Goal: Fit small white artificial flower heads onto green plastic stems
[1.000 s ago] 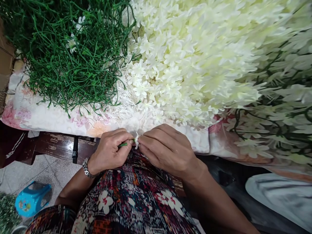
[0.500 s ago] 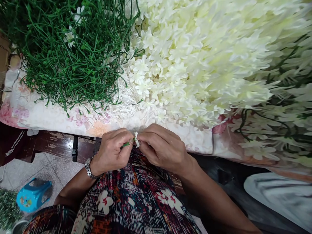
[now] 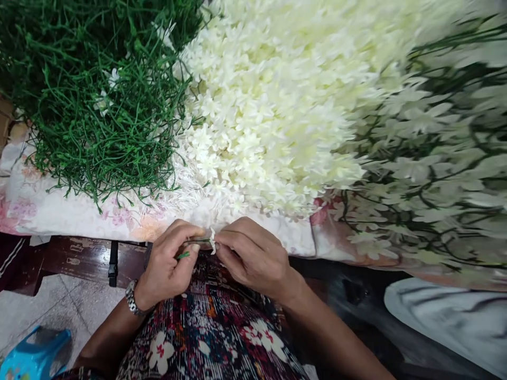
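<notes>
My left hand [image 3: 172, 258] pinches a thin green plastic stem [image 3: 184, 255] between thumb and forefinger. On the stem's end sits a small white artificial flower [image 3: 213, 241], seen edge-on between both hands. My right hand [image 3: 253, 258] has its fingertips pinched against the flower's right side. Both hands are close together in front of the lap, just below the cloth's near edge. Beyond them lie a pile of green stems [image 3: 106, 116] on the left and a large heap of loose white flower heads [image 3: 269, 116] in the middle.
A floral cloth [image 3: 79, 214] covers the work surface. Finished-looking white flower sprays with green stems [image 3: 420, 174] lie at the right. White thread-like pieces [image 3: 188, 179] lie between the piles. Below left are a strap buckle [image 3: 113, 266] and a blue stool [image 3: 35, 353].
The view has shifted, so the piles appear further left and lower. My left fingers have loosened slightly and moved back from the flower, and more stem shows between the hands.
</notes>
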{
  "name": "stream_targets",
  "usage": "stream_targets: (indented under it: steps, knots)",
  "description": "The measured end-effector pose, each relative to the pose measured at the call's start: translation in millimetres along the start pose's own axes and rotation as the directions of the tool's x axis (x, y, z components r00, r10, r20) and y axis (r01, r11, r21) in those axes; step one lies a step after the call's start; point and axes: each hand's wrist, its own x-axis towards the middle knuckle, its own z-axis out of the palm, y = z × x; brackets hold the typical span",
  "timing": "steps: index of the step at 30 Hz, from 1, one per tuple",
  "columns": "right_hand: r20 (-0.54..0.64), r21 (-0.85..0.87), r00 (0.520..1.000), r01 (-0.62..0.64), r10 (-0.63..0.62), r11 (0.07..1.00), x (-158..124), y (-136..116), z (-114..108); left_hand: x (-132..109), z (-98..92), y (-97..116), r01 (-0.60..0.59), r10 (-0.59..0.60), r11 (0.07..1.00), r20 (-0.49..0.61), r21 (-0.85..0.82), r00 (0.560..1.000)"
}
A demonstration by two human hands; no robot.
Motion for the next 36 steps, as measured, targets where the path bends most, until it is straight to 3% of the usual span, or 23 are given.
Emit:
stream_targets:
  steps: [6,8,11,14,17,22,26,31,33,36]
  knots:
    - [0.133,0.014,0.989,0.065,-0.066,0.998,-3.0,-8.2,-19.7,0.5,6.7,-1.0,0.156,-0.151,0.988,-0.188,0.014,0.97]
    - [0.057,0.004,0.997,0.045,-0.045,0.999,0.1,-1.7,-29.3,3.7,7.3,-2.1,0.138,-0.125,0.989,-0.21,0.05,0.97]
    - [-0.065,-0.314,0.998,-0.044,0.025,0.949,8.7,15.2,-36.1,11.3,7.8,-3.5,0.075,-0.052,0.99,-0.189,0.118,0.981]
    - [0.014,-0.59,0.996,-0.062,0.087,0.805,17.0,28.4,-31.9,18.8,9.2,-5.0,0.014,0.007,0.986,-0.127,0.165,0.992]
    - [0.072,-0.671,0.99,-0.042,0.122,0.74,19.6,32.6,-25.8,22.9,10.8,-7.2,-0.011,0.028,0.982,-0.089,0.187,0.996]
    - [-0.001,-0.56,0.994,-0.093,0.111,0.823,14.9,29.2,-29.0,24.2,12.4,-7.6,-0.018,0.036,0.981,-0.091,0.191,0.995]
    - [-0.095,-0.258,0.988,-0.141,0.121,0.956,13.4,17.1,-30.9,25.9,14.6,-1.2,-0.048,0.056,0.994,-0.076,0.099,0.996]
    - [-0.015,0.12,0.986,-0.164,0.167,0.979,13.3,4.8,-22.2,24.4,14.4,2.6,-0.032,0.03,0.998,-0.051,-0.047,0.998]
    - [0.003,0.126,0.987,-0.159,0.16,0.979,13.1,6.8,-20.3,21.2,11.4,1.6,0.021,-0.026,0.996,-0.063,-0.082,0.998]
    - [0.022,-0.094,0.994,-0.107,0.11,0.99,13.6,15.5,-19.6,15.4,6.0,0.4,0.123,-0.131,0.988,-0.088,-0.094,0.987]
